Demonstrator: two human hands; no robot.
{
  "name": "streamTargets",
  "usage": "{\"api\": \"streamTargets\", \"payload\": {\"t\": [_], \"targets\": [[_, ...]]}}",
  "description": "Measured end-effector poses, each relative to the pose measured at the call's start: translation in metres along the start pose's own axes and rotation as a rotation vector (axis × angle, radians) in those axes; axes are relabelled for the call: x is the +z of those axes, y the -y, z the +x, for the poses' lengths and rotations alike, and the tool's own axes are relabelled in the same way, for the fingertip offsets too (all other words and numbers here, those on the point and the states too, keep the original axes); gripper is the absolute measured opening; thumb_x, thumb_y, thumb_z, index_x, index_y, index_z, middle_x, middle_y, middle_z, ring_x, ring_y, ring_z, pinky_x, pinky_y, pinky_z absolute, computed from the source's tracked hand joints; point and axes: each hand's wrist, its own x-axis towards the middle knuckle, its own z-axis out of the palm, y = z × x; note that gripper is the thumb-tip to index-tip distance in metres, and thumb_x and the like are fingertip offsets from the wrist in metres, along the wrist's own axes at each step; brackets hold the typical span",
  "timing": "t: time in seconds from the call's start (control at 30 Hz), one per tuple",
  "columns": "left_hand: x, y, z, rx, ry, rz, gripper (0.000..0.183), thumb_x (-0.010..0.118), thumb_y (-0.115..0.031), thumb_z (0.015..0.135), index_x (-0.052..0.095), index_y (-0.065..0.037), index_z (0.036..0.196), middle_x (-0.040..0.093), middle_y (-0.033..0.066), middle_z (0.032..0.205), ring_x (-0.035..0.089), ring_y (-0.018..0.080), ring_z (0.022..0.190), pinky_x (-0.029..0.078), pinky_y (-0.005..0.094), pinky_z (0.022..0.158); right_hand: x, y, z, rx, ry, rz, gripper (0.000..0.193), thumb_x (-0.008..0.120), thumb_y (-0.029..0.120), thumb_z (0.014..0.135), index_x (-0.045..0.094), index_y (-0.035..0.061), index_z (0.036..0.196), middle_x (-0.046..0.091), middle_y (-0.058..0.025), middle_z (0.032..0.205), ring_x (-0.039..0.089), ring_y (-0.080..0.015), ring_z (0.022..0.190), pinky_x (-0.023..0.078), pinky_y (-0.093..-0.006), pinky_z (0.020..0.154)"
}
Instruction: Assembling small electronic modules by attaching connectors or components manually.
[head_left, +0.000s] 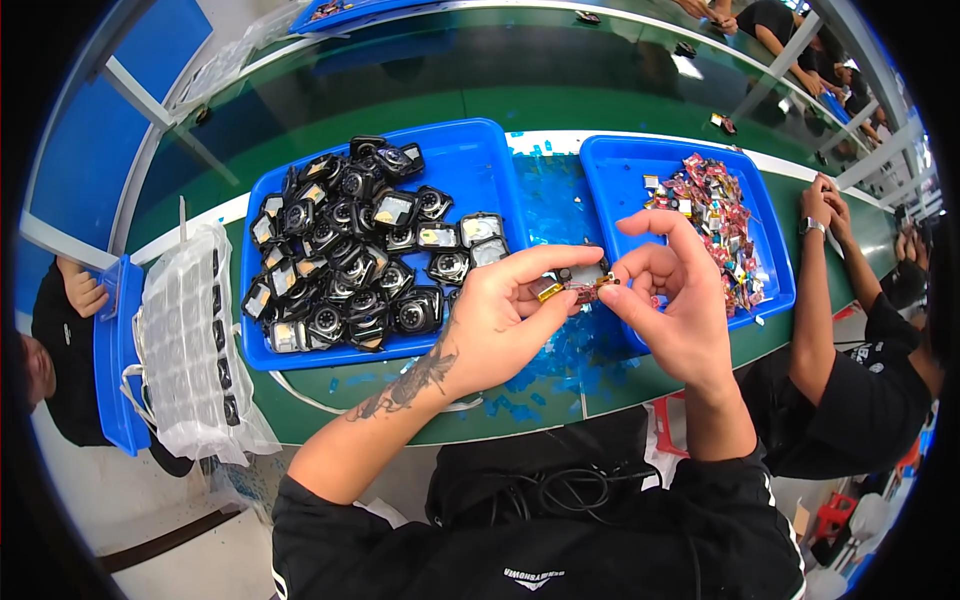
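1 small component (547,290), shiny gold, reddish

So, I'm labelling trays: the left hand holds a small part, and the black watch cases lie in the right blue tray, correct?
No: the head view shows the black watch cases in the left blue tray. The left hand holds the part.

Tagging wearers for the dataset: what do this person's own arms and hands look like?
Left hand and right hand: both bare, no gloves. Dark tattoo on the left forearm near the wrist. Black sleeves with white side stripes; forearms uncovered.
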Motion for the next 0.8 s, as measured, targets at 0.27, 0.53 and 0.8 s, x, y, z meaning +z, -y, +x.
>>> {"api": "streamTargets", "payload": {"t": [0.27, 0.53, 0.8], "targets": [[0.009, -0.005, -0.002, -0.047, -0.047, -0.092, 0.043, 0.056, 0.010, 0.088, 0.050, 0.002, 0.130, 0.063, 0.0151, 0.115, 0.063, 0.0164, 0.105, 0.055, 0.0285, 0.089, 0.004, -0.013, 0.000, -0.121, -0.070, -0.173, 0.052, 0.072, -0.005, 0.077, 0.050, 0.0051, 0.123, 0.057, -0.0002, 0.077, 0.051, -0.0043, 0.066, 0.043, -0.0178, 0.057], [0.009, 0.006, -0.004, 0.013, -0.171, -0.103, 0.036, 0.058, 0.009, 0.087, 0.052, 0.002, 0.121, 0.066, 0.0133, 0.111, 0.063, 0.0135, 0.103, 0.053, 0.0254, 0.086, 0.021, -0.019, -0.001, -0.229, -0.088, -0.280, 0.056, 0.069, -0.007, 0.078, 0.049, 0.0036, 0.130, 0.061, -0.0056, 0.089, 0.063, -0.0108, 0.076, 0.054, -0.0238, 0.065], [0.006, -0.002, -0.004, -0.010, -0.301, 0.083, 0.076, 0.067, -0.002, 0.086, 0.023, -0.006, 0.147, 0.040, 0.0253, 0.143, 0.069, 0.0230, 0.093, 0.057, 0.0266, 0.071, 0.001, -0.017, 0.073, -0.158, 0.145, -0.125, 0.055, 0.069, 0.000, 0.081, 0.045, 0.0035, 0.130, 0.060, -0.0027, 0.082, 0.060, -0.0089, 0.073, 0.048, -0.0246, 0.064]]}}
